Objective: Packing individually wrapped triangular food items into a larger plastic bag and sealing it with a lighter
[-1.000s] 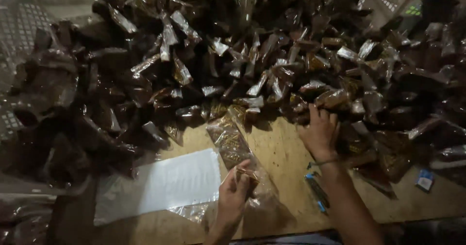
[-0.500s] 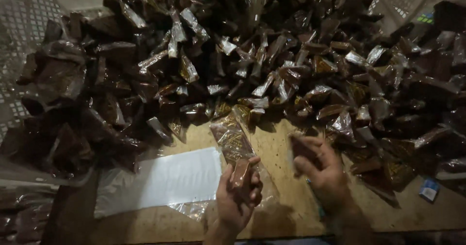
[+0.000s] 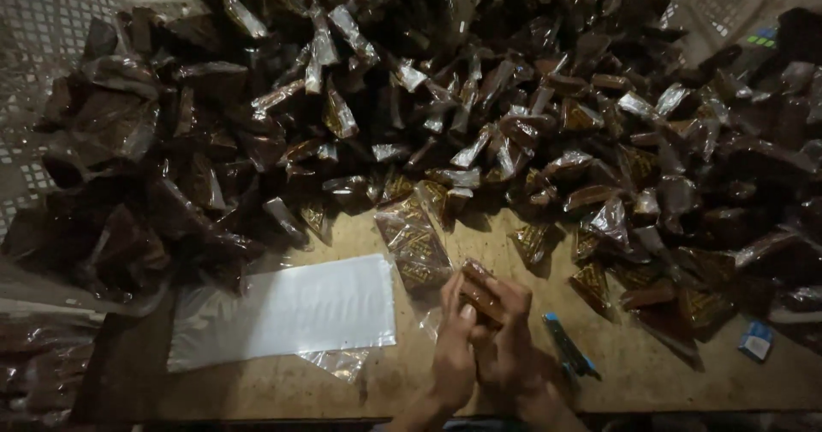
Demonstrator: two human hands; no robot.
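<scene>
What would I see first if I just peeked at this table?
First, the huge pile of dark brown wrapped packets heaped across the whole back of the wooden table. Next, at the front edge, the left hand and right hand together holding one brown piece, beside a flat white sheet.

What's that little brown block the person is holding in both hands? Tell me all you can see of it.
The brown block is small, oblong and dark, looking glossy. It sits tilted between the fingertips of the left hand and right hand, above the wooden tabletop. Its upper end lies beside a clear patterned bag; whether they touch is unclear.
</scene>
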